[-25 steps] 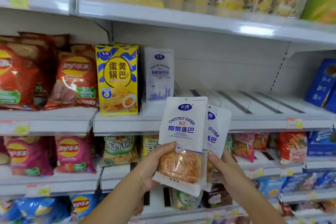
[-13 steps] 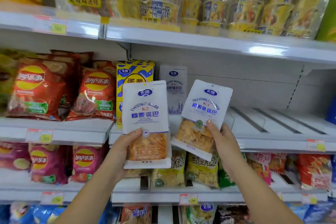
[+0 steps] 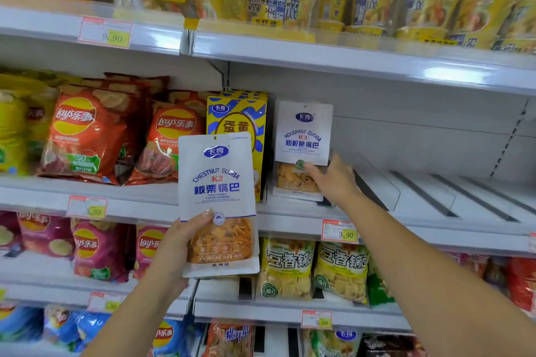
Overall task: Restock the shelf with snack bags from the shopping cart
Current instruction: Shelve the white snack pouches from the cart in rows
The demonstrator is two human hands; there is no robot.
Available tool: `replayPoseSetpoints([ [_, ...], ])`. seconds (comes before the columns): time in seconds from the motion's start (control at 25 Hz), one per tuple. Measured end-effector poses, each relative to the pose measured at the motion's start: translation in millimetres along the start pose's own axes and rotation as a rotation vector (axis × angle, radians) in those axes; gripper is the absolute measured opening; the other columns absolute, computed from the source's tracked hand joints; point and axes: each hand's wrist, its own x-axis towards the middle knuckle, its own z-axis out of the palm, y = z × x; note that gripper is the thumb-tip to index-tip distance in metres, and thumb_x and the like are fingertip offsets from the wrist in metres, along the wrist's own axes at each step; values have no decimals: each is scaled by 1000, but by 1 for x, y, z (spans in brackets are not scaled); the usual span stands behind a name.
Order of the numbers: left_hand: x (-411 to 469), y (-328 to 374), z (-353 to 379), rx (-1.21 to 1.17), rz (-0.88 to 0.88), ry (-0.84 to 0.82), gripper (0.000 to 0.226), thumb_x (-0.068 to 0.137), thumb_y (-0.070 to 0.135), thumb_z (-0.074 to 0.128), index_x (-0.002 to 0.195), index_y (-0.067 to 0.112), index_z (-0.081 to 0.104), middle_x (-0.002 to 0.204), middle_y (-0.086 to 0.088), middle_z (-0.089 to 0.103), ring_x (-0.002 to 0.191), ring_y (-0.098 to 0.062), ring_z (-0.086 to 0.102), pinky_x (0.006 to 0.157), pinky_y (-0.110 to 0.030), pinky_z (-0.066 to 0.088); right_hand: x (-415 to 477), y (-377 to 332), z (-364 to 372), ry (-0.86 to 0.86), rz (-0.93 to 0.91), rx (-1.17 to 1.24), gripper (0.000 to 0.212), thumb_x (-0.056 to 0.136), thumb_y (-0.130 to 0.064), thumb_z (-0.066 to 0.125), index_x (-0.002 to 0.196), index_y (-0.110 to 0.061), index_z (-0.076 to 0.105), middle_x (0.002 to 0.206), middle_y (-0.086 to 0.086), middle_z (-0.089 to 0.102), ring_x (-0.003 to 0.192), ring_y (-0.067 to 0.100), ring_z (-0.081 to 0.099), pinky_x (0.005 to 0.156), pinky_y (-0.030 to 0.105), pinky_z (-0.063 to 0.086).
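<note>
Counting gave two white guoba bags. The Chestnut Guoba K2 bag [image 3: 216, 177], orange snack showing through its clear window, was held upright before the shelf [image 3: 290, 222] edge, pinched by the left grip [image 3: 179, 243]. The Roughage Guoba K3 bag [image 3: 303, 133] stood on the shelf beside yellow packs [image 3: 235, 116], its lower front pinched by the right grip [image 3: 333, 180]; a clear divider [image 3: 377, 185] flanked it.

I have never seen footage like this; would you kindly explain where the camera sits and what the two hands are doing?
No machine here: these are a person's bare hands, filmed by one camera worn on the head, facing shop shelving. The left hand grips a white Chestnut Guoba bag in front of the middle shelf. The right hand holds a white Roughage Guoba bag standing on that shelf, beside yellow bags and red crisp bags.
</note>
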Motion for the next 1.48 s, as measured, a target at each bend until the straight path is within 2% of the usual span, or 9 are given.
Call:
replayPoseSetpoints([
  [0.08, -1, -6, 2, 9, -4, -15, 64, 64, 39, 79, 121, 13, 67, 113, -17, 71, 102, -38, 69, 84, -48, 56, -4, 1, -3, 47, -24, 52, 75, 81, -54, 67, 141, -25, 33, 129, 0, 58, 130, 31, 43, 101, 52, 43],
  [0.24, -4, -15, 16, 18, -53, -41, 45, 76, 24, 72, 118, 9, 66, 108, -18, 73, 92, -33, 73, 69, -39, 61, -5, 0, 0, -78, -72, 8, 45, 88, -44, 64, 124, -20, 50, 119, 1, 63, 111, 24, 58, 91, 43, 50],
  [0.36, -6, -22, 23, 46, -78, -46, 59, 69, 35, 76, 122, 11, 65, 110, -16, 73, 99, -35, 71, 78, -43, 58, -14, -3, -1, 12, -88, -37, 52, 87, -53, 58, 127, -20, 49, 122, 2, 60, 115, 24, 54, 96, 45, 47],
  [0.48, -4, -25, 34, 49, -87, -60, 69, 60, 39, 81, 122, 12, 65, 112, -16, 72, 104, -37, 69, 92, -52, 52, -57, -6, -8, 229, -135, 255, 46, 96, -48, 46, 136, -24, 44, 127, -7, 54, 122, 14, 47, 102, 36, 42],
  [0.64, -4, -28, 73, 101, -75, -83, 52, 69, 29, 84, 116, 15, 67, 105, -12, 75, 97, -31, 72, 91, -49, 54, -126, -9, -35, -170, -74, 576, 33, 94, -54, 39, 119, -35, 48, 101, -19, 63, 91, 0, 62, 76, 20, 50],
  [0.76, -6, -33, 114, 129, -42, -125, 44, 70, 31, 73, 112, 17, 68, 99, -10, 76, 91, -27, 74, 81, -42, 57, -140, 4, -49, -359, -2, 529, 37, 85, -49, 62, 119, -44, 47, 100, -29, 62, 88, -11, 59, 66, 10, 46],
  [1.0, 10, -25, 174, 327, 121, -212, 26, 94, 36, 59, 120, 35, 60, 118, 19, 66, 103, 3, 64, 87, -19, 51, -86, 47, -109, 181, 106, 796, 21, 87, -25, 69, 107, -24, 63, 101, -3, 72, 86, 9, 70, 73, 27, 56],
  [1.28, 55, -13, 175, 697, 311, -147, 36, 98, 19, 55, 133, 25, 53, 135, 10, 52, 118, 2, 48, 83, -6, 35, -1, 59, -103, -63, 73, 526, 34, 90, -24, 66, 122, -21, 53, 110, -2, 69, 96, 12, 65, 84, 31, 52],
  [1.48, 68, -19, 163, 950, 375, -100, 32, 97, 20, 56, 128, 27, 56, 129, 9, 50, 116, -4, 49, 95, -18, 33, 10, 70, -107, -168, -12, 299, 42, 82, -26, 75, 120, -31, 58, 115, -9, 68, 105, 11, 62, 91, 34, 49],
])
